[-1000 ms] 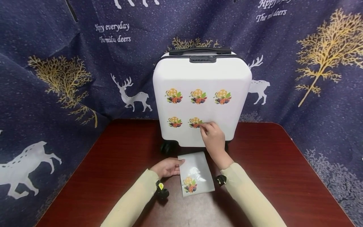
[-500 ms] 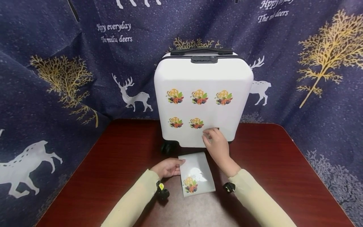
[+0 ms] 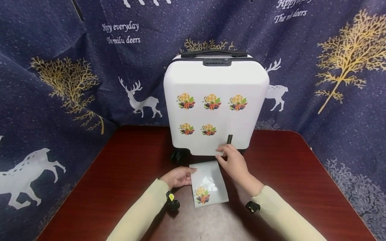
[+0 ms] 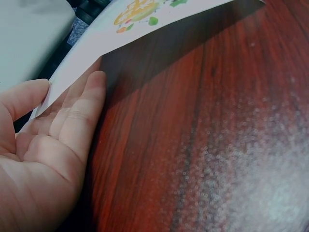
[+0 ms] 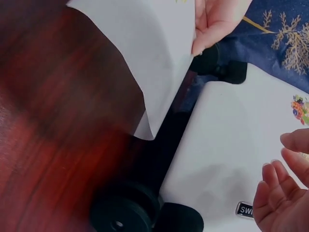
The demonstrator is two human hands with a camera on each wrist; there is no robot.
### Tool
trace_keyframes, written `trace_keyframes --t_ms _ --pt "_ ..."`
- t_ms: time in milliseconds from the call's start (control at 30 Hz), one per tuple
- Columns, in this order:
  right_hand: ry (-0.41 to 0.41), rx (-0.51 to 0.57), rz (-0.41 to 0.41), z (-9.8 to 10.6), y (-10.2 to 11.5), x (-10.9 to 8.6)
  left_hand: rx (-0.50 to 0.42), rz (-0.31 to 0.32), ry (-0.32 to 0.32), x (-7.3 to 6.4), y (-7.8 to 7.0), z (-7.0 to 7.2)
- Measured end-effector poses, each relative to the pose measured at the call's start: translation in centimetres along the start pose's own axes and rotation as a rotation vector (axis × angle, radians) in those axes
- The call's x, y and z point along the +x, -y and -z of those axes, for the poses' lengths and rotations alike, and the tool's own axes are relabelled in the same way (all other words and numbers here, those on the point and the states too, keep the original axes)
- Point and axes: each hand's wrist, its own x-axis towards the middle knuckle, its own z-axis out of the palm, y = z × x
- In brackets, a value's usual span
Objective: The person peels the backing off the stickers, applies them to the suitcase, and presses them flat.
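My left hand (image 3: 178,177) pinches the left edge of a glossy white sticker sheet (image 3: 215,172), thumb on top and fingers beneath. One colourful fruit sticker (image 3: 202,195) shows near the sheet's lower left corner. The left wrist view has the sheet's edge (image 4: 79,70) raised over the table. A white suitcase (image 3: 217,78) stands upright behind, with three fruit stickers across its upper row and two below. In front of its lower right part is my right hand (image 3: 236,164), fingers loosely bent and nothing between them; the right wrist view shows thumb and fingertips apart.
The dark red wooden table (image 3: 135,147) carries the suitcase on black wheels (image 3: 180,156). A small black label (image 3: 230,139) is on the suitcase's lower right, just above the right hand. A blue curtain (image 3: 144,63) with deer and trees hangs behind.
My right hand has left the lower middle sticker and moved down and right, its fingers parting and uncovering the black label. The left hand and sheet have stayed in place.
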Motion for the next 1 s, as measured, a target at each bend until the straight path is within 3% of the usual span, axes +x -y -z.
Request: trace_keyframes --t_ms 233,700,867,1000 --pt "0.067 0.051 -0.058 -0.3 -0.5 -1.1 0.000 -0.001 0.006 0.0 0.0 0.1" --pt "0.243 0.167 -0.289 -0.6 -2.0 -4.3 -0.011 0.013 -0.018 -0.1 -0.3 -0.2" --pt "0.292 0.264 -0.376 -0.8 -2.8 -5.2 -0.021 0.015 -0.019 -0.2 -0.2 -0.2" --pt "0.341 0.425 -0.471 -0.8 -3.1 -5.7 -0.029 0.016 -0.026 -0.2 -0.2 -0.2"
